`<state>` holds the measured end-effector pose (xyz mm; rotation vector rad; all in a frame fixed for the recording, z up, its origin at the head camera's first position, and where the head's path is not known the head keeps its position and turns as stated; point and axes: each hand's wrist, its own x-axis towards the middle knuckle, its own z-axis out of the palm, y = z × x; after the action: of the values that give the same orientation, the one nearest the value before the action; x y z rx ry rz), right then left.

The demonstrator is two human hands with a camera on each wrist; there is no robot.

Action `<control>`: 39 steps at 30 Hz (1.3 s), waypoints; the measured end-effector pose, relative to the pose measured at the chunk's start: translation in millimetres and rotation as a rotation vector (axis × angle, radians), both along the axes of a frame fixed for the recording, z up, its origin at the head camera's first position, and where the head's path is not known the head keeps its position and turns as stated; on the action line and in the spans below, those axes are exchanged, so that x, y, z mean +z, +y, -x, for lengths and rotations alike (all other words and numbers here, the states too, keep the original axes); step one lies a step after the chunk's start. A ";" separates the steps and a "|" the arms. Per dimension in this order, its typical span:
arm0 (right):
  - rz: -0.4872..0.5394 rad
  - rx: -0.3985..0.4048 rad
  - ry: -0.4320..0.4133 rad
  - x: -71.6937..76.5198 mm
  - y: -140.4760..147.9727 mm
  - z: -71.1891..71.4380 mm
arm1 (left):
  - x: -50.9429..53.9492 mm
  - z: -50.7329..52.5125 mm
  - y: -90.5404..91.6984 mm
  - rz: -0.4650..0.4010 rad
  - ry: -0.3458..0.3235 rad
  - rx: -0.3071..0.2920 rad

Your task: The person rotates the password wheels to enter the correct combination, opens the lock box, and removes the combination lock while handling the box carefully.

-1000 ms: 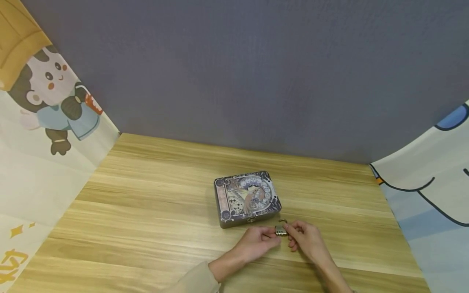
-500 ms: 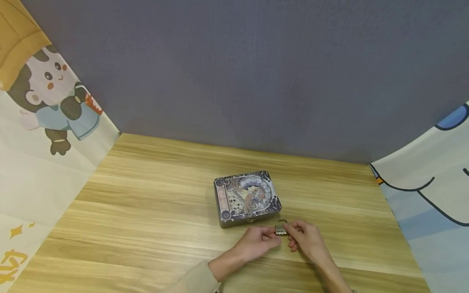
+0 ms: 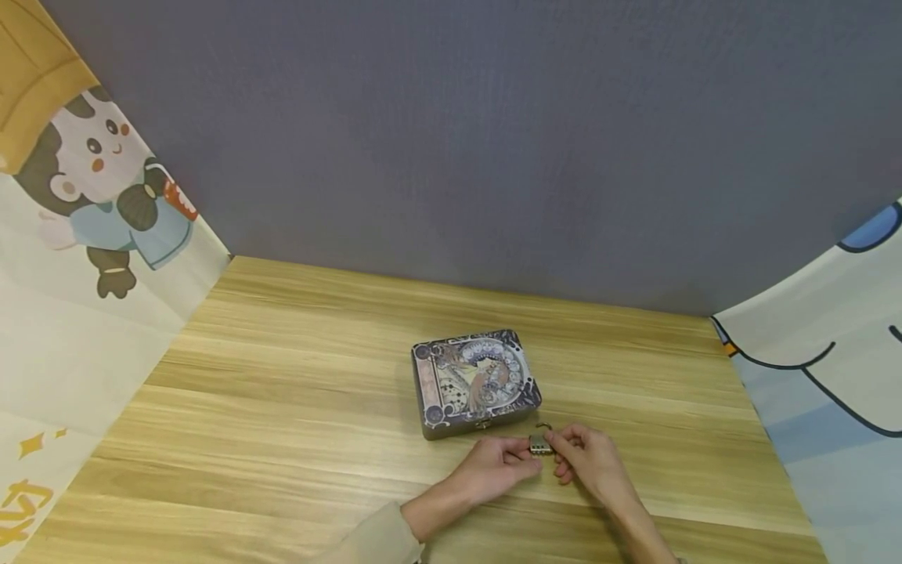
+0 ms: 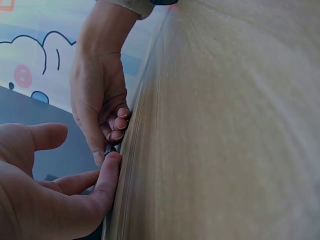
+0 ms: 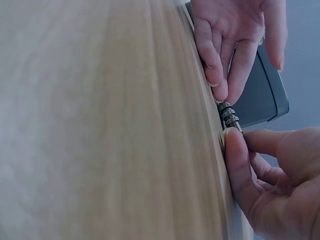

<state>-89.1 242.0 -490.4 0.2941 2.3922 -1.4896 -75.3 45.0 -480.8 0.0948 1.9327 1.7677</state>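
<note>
A small metal combination padlock [image 3: 540, 445] is held just above or on the wooden table, in front of a box's right corner. Its curved shackle [image 3: 543, 426] stands out at the back, unlatched. My right hand [image 3: 590, 462] pinches the lock's right end between thumb and finger. From the other side, my left hand [image 3: 489, 470] touches the lock with nearly straight fingertips, its thumb held apart, as the right wrist view shows. Number dials [image 5: 229, 115] appear between the two hands there. In the left wrist view, fingers hide most of the lock.
Behind the hands lies a closed rectangular box [image 3: 475, 380] with an ornate printed lid and a small front clasp [image 3: 483, 424]. A grey wall [image 3: 451, 141] rises at the table's [image 3: 282, 407] back edge. Printed cloths hang at left and right.
</note>
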 end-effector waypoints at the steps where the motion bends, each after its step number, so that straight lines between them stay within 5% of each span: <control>1: 0.001 -0.002 -0.001 0.3 -0.1 0.0 | -0.2 0.1 0.0 0.002 0.003 -0.001; 39: -0.020 -0.038 0.007 -4.1 -2.7 1.8 | -3.6 0.3 0.3 -0.014 0.007 -0.007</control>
<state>-90.9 239.4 -494.5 0.3416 2.4206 -1.4863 -75.6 45.3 -484.3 0.1118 1.9228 1.7788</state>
